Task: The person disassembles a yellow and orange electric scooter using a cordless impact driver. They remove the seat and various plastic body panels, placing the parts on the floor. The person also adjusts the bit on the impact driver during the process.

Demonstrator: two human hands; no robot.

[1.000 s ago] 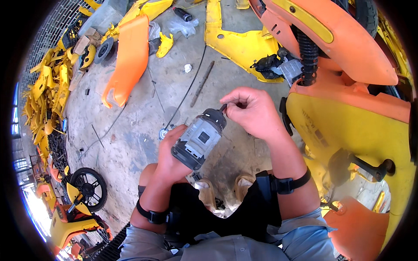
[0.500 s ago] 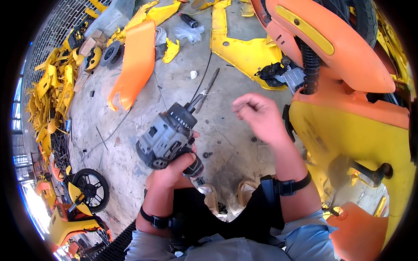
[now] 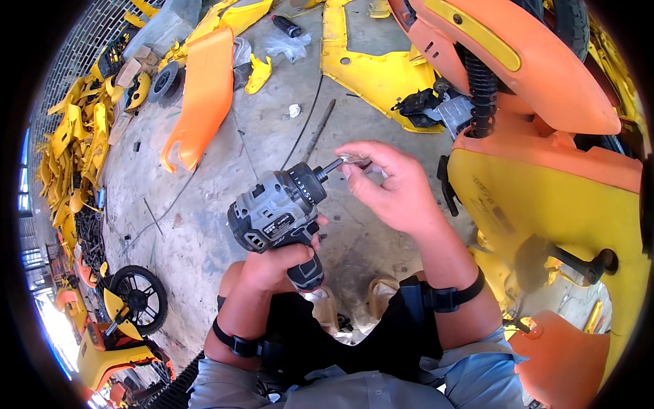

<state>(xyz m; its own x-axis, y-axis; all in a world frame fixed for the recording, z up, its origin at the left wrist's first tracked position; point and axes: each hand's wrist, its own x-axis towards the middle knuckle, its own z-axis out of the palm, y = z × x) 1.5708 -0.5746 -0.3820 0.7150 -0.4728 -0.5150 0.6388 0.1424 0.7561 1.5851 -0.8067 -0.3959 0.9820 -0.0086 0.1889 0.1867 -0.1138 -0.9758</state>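
My left hand (image 3: 281, 264) is wrapped round the handle of a grey and black cordless drill (image 3: 269, 213), held above my knees. Its chuck and thin bit (image 3: 332, 167) point up and to the right. At the bit's end, the thumb and forefinger of my right hand (image 3: 398, 187) are closed on a small, pale, shiny piece (image 3: 351, 159). It is too small to name and partly covered by the fingers. The bit's tip meets this piece or lies right beside it.
A yellow and orange scooter body (image 3: 545, 177) stands close on my right. On the concrete floor lie an orange panel (image 3: 204, 95), a yellow panel (image 3: 381, 75), a dark rod (image 3: 320, 129) and a black bottle (image 3: 286, 26). Yellow parts (image 3: 71, 143) and a wheel (image 3: 138, 300) are on the left.
My right hand has moved left and down to the bit's end, its fingers now on the small piece. The drill has shifted right, its bit turned more to the right.
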